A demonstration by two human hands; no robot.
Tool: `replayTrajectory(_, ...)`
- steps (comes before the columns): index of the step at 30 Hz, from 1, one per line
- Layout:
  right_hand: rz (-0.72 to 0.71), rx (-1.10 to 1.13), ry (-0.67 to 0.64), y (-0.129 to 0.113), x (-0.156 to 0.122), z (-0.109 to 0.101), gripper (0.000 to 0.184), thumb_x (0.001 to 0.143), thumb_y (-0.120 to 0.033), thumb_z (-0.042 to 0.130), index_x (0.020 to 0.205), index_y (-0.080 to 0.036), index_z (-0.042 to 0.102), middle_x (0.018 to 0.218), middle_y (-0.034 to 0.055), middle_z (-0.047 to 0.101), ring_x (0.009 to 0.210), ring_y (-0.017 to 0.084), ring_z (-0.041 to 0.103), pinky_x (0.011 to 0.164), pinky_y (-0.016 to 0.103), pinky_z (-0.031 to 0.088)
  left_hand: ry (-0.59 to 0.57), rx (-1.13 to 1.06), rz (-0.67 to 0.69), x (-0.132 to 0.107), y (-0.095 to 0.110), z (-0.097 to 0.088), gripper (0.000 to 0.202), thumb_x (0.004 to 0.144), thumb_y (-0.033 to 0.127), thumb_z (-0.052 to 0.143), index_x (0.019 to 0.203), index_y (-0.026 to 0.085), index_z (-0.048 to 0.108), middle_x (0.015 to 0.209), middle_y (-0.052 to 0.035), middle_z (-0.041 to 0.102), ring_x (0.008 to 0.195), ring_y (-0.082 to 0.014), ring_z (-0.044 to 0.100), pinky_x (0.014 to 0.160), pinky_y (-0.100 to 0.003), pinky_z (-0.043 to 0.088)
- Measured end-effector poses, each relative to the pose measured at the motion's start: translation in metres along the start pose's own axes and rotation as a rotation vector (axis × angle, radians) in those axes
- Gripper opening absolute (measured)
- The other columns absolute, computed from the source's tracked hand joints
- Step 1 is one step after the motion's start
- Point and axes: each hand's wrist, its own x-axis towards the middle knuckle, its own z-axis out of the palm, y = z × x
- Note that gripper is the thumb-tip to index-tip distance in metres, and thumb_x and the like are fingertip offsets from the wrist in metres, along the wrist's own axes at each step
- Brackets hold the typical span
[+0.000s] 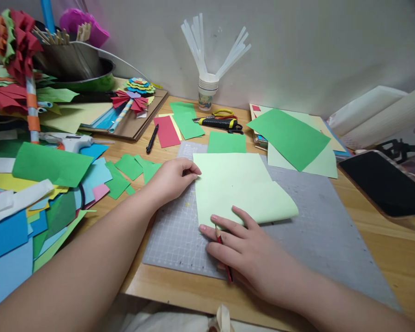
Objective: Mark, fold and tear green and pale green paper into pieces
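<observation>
A pale green sheet of paper (238, 186) lies folded over on the grey cutting mat (318, 230), its right side curling up. My left hand (173, 177) has its fingers curled, pinching the sheet's upper left corner. My right hand (242, 249) rests on the sheet's lower left edge with fingers pressing it down, and a red pencil (224, 256) is held between its fingers.
Coloured paper scraps (38, 193) pile up at the left beside a glue gun (69, 142). A black pen (152, 138), red paper (166, 131), scissors and a cutter (221, 122) lie behind the mat. A cup of glue sticks (207, 90) stands by the wall; a dark tablet (383, 184) lies right.
</observation>
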Motion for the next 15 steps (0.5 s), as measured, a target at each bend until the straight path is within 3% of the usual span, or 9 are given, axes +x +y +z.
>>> replayTrajectory(15, 0.013, 0.004, -0.019, -0.0023, -0.0012, -0.0006, 0.028, 0.098, -0.019, 0.035, 0.120, -0.025, 0.051, 0.154, -0.0023, 0.036, 0.143, 0.029, 0.029, 0.110, 0.067, 0.019, -0.001, 0.000, -0.004, -0.0004, 0.0022, -0.0004, 0.013, 0.080, 0.023, 0.057, 0.084, 0.022, 0.070, 0.093, -0.0001, 0.072, 0.087, -0.0180, 0.065, 0.079, -0.032, 0.049)
